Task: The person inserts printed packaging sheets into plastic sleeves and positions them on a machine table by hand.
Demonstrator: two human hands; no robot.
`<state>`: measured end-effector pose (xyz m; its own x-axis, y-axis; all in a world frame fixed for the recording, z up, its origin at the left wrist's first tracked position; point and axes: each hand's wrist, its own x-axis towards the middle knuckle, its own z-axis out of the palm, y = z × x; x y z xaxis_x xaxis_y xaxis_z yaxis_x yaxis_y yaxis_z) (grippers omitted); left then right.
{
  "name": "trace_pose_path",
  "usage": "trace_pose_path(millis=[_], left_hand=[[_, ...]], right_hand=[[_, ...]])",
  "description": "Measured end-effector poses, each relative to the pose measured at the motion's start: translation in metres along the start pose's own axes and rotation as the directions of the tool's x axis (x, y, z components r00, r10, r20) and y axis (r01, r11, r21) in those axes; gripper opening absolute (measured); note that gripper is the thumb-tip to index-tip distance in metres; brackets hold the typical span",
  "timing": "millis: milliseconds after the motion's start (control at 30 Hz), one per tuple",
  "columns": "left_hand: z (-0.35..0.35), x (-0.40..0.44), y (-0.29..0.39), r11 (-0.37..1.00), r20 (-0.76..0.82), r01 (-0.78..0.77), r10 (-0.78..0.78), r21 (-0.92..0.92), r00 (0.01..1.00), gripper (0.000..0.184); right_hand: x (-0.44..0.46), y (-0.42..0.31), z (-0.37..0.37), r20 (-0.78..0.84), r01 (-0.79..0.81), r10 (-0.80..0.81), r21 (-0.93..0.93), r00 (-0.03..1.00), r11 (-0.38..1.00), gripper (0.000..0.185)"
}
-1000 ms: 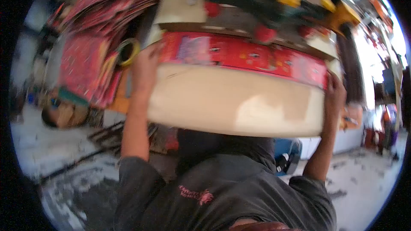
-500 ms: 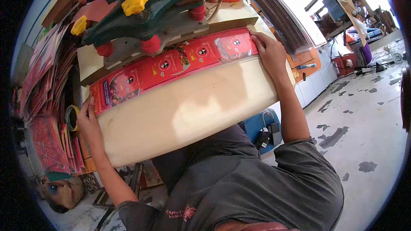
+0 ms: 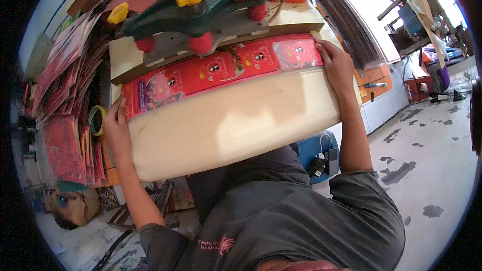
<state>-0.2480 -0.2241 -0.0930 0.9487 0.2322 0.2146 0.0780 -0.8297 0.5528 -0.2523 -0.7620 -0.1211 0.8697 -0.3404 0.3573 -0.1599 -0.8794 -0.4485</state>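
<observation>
A long red printed sheet (image 3: 216,70) lies along the back of a cream board (image 3: 236,115), its far edge against the machine's front. My left hand (image 3: 118,128) rests at the sheet's left end, fingertips on its corner and the board's edge. At the opposite end, my right hand (image 3: 335,68) has its fingertips on the sheet's right corner. The fingers of both hands look extended rather than wrapped round anything. Just behind the sheet stands a dark green machine clamp (image 3: 196,17) with yellow knobs and red feet.
Stacked red printed sheets (image 3: 63,143) and a yellow tape roll (image 3: 97,120) are at the left. On the right are a pile of flat sheets (image 3: 351,25), a blue pen (image 3: 375,85) and, lower, a blue stool (image 3: 319,155) holding a charger.
Since the blurred earliest frame, the view has turned and shifted. Both hands stay at the ends of the red sheet, and the sheet keeps its place along the machine.
</observation>
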Motion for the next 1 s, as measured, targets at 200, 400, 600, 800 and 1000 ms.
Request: trace_pose_path(millis=[200,400,600,800,1000], left_hand=[[0.000,-0.005,-0.008,0.998,-0.055,-0.045,0.042,-0.051,0.998,0.035],[-0.004,-0.010,-0.006,0.986,-0.085,-0.066,0.054,-0.152,0.995,0.030],[-0.005,-0.009,-0.007,0.991,-0.066,-0.054,0.046,-0.121,0.997,0.030],[0.003,-0.004,-0.018,0.984,-0.092,-0.109,0.097,-0.138,0.991,0.031],[0.001,-0.006,-0.015,0.988,-0.050,-0.062,0.055,-0.145,0.997,0.033]], right_hand=[[-0.003,0.003,-0.005,0.035,0.032,-0.041,0.226,0.999,0.974,0.028],[-0.007,-0.011,-0.017,0.130,0.024,-0.061,0.267,0.990,0.964,0.030],[-0.006,-0.010,-0.015,0.148,0.053,-0.094,0.257,0.985,0.965,0.031],[-0.005,-0.005,-0.014,0.158,0.052,-0.101,0.287,0.982,0.957,0.032],[-0.005,0.001,-0.013,0.169,0.021,-0.079,0.322,0.982,0.946,0.032]])
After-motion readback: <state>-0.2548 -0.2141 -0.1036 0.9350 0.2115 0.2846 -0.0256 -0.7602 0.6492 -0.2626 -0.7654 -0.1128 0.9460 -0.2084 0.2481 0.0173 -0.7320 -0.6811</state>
